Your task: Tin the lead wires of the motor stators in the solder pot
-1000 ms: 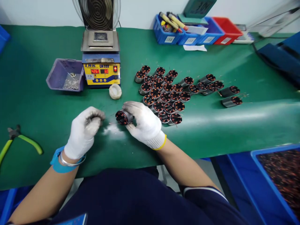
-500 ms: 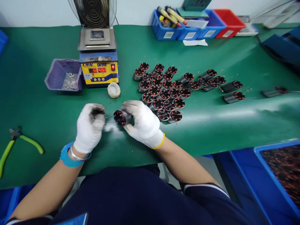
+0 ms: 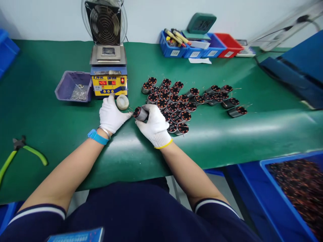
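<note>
My right hand (image 3: 154, 125), in a white knitted glove, is closed around a motor stator (image 3: 141, 114), a grey metal cylinder with a dark, copper-wound end turned to the left. Thin wires stick out from that end. Spread fingers show on my gloved left hand (image 3: 112, 115), which reaches to the front of a blue and yellow solder pot (image 3: 109, 82). Its thumb points right, close to the stator's wires; whether it touches them I cannot tell. Between the two hands, slightly farther back, sits a small round whitish tub (image 3: 122, 102).
Several more stators (image 3: 174, 98) stand grouped right of my hand, others lie beyond. A purple bin (image 3: 60, 90) of clippings adjoins the pot. Green-handled cutters (image 3: 35, 154) lie left. Blue bins (image 3: 171, 50) and a red bin (image 3: 229, 47) line the back; a blue crate (image 3: 267, 181) is lower right.
My left hand has moved up and right to the solder pot, its curled fingers now spread. My right hand has carried the stator slightly up and right. The camera view has shifted.
</note>
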A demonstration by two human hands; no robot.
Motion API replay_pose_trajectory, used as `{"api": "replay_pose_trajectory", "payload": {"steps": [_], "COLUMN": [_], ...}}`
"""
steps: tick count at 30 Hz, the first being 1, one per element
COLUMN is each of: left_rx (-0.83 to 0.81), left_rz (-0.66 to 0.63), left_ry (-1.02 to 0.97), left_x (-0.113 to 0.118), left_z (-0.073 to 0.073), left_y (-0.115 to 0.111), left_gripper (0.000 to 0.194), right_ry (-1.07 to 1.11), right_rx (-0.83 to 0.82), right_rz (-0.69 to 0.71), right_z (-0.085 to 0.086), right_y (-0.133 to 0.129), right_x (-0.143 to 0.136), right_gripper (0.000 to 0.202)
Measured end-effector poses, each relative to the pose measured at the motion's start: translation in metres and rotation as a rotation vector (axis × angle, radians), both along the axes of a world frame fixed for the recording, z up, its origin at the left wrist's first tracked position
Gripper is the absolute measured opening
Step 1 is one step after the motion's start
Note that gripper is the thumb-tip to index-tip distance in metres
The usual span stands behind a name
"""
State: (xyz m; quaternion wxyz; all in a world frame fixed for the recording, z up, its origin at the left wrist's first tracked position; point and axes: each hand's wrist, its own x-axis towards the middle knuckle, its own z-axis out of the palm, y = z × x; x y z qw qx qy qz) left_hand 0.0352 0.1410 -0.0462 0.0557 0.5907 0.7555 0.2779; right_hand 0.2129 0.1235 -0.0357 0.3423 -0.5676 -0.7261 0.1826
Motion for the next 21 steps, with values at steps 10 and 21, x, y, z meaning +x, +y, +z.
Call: {"api": "replay_pose_trajectory", "payload": {"steps": [10, 21], "left_rx": [0.018, -0.138], "left_rz": [-0.044, -0.067], "left_ry": [-0.091, 0.063], "left_x": [-0.024, -0.023], "left_z": [-0.008, -0.001], "left_y": [0.012, 0.008], "left_gripper": [0.078, 0.074], "right_ry": [-0.139, -0.335], "right_rx": [-0.058, -0.077], "right_rz": [0.031, 0.112], "right_z": [0.01, 0.014], "right_y": [0.021, 0.049], "right_x": [-0.025, -0.05], "right_gripper": [0.049, 0.053]}}
